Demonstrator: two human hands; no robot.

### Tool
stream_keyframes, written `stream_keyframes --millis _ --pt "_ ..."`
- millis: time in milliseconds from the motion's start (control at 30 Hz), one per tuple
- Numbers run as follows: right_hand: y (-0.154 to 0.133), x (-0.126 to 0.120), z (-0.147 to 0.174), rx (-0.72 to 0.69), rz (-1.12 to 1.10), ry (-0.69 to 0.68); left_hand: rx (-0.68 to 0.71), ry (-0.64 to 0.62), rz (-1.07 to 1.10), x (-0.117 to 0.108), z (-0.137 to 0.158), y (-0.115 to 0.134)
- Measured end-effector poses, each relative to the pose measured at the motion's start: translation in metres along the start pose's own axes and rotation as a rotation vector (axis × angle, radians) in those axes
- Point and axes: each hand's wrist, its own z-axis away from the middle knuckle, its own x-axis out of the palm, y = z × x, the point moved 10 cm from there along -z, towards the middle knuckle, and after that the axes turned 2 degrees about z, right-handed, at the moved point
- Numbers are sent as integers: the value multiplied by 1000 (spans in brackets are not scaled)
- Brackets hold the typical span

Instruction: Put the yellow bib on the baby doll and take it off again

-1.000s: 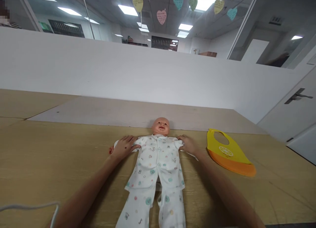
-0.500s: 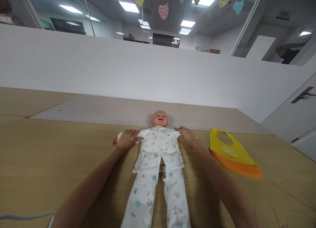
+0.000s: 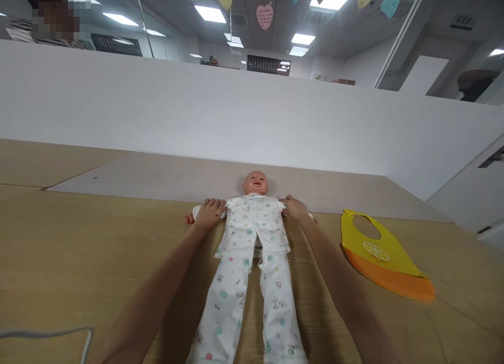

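Observation:
A baby doll (image 3: 255,222) lies on its back on the wooden surface, head at the far end and legs toward me. It wears a white printed pajama top (image 3: 241,230) and matching trousers (image 3: 230,301). My left hand (image 3: 211,212) is closed round the doll's arm on the left, with the doll's small hand (image 3: 189,218) showing past it. At the opposite shoulder, my right hand (image 3: 295,208) grips the sleeve and upper arm; its fingertips are partly hidden. Both of my forearms reach in from below, either side of the doll.
A yellow and orange bib (image 3: 380,253) lies to the right. A grey cable (image 3: 47,333) runs in at the lower left. Behind the surface stands a white wall (image 3: 236,117) with glass above, and a person (image 3: 51,22) shows behind it at upper left.
The doll has shifted slightly away from me, with both my hands still on its arms. The view has moved a little, and the person behind the glass shows further right.

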Motion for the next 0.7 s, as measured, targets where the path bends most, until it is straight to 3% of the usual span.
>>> stream_keyframes --millis 233,433,700 --pt "-2 -1 -16 36 75 41 -154 43 -48 6 -5 -13" --pt "-7 2 -8 79 132 133 -288 168 -76 -6 10 -24" --pt "-5 6 7 100 155 284 -322 262 -73 -22 20 -23"
